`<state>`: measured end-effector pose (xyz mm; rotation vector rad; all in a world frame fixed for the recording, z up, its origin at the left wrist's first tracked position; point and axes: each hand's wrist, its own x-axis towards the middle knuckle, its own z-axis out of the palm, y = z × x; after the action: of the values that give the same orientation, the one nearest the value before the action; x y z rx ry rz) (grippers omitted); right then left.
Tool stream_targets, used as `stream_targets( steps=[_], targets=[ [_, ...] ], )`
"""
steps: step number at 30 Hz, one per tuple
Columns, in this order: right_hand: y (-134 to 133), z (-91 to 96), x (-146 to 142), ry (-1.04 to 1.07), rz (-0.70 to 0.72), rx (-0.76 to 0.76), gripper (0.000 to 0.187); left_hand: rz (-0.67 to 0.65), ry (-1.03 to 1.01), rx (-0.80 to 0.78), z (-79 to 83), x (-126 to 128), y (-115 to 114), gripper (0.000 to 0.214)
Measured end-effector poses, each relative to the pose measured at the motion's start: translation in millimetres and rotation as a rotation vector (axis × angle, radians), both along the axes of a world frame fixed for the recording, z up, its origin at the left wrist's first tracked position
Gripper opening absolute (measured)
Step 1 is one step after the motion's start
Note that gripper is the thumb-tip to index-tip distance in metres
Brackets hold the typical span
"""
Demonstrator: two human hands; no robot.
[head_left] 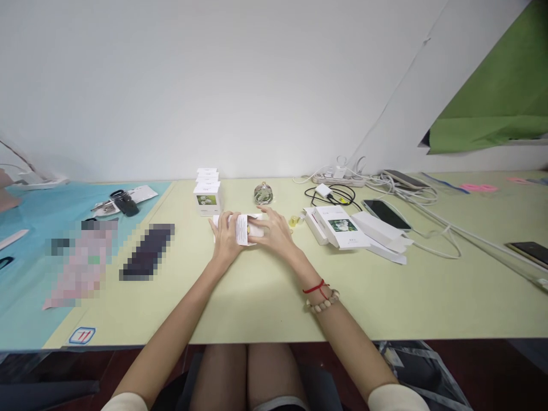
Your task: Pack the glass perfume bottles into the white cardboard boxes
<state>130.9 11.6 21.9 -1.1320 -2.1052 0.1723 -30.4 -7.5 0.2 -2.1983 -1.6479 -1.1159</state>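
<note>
Both my hands meet at the middle of the pale green table (pixel 265 297) around a small white carton (pixel 244 228) with print on its side. My left hand (pixel 226 235) grips the carton's left end, fingers curled on it. My right hand (pixel 276 231) holds its right end, fingers over the top. Red string and a bead bracelet circle my right wrist. A tiny yellow object (pixel 293 221) lies just right of my right hand.
Behind the hands stand a stack of small white boxes (pixel 208 197) and a round glass bottle (pixel 263 193). Flat white cartons (pixel 342 226), phones (pixel 386 214) and tangled cables with a power strip (pixel 338 180) lie right. A blue mat (pixel 38 251) with scissors (pixel 124 201) covers the left.
</note>
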Motion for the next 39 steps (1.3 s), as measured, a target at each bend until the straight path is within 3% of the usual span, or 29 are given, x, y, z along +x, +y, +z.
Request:
stream_targets(
  steps=[3, 9, 14, 18, 22, 24, 26, 28, 32, 35, 39],
  targets=[
    [1.7, -6.8, -5.4, 0.035, 0.100, -0.055, 0.036, -0.039, -0.004, -0.018, 1.4, -1.3, -1.9, 0.068],
    [6.2, -16.6, -11.0, 0.154, 0.014, -0.019, 0.022, -0.047, 0.060, -0.076, 6.1, 0.9, 2.6, 0.076],
    [7.6, -15.1, -12.9, 0.450, 0.006, -0.085, 0.027, 0.055, 0.013, -0.115, 8.0, -2.8, 8.5, 0.081],
    [16.9, -21.6, -8.7, 0.690, -0.039, -0.275, 0.036, 0.152, 0.015, -0.127, 4.7, -15.4, 13.1, 0.083],
    [27.6, -31.6, -1.4, 0.728, -0.180, -0.325, 0.035, 0.279, 0.003, -0.147, 1.8, -25.5, 14.2, 0.079],
    [28.7, -32.7, -0.6, 0.712, -0.153, -0.343, 0.036, 0.304, -0.051, -0.106, 2.6, -24.8, 12.1, 0.077],
    [26.5, -29.9, -2.4, 0.689, -0.052, -0.346, 0.036, 0.196, -0.109, -0.035, 4.5, -19.0, 8.5, 0.072],
    [22.2, -25.1, -5.1, 0.624, 0.070, -0.306, 0.036, -0.027, -0.149, 0.014, 5.9, -9.3, 4.3, 0.067],
    [15.3, -18.1, -7.0, 0.492, 0.189, -0.224, 0.033, -0.391, -0.289, -0.077, 1.0, 7.0, 2.5, 0.068],
    [13.2, -15.9, -6.6, 0.454, 0.165, -0.180, 0.031, -0.457, -0.408, -0.165, -7.3, 6.7, 10.2, 0.065],
    [10.9, -5.9, -8.7, 0.507, 0.168, -0.180, 0.035, -0.427, -0.401, -0.181, -14.0, 0.0, 21.8, 0.038]
  ],
)
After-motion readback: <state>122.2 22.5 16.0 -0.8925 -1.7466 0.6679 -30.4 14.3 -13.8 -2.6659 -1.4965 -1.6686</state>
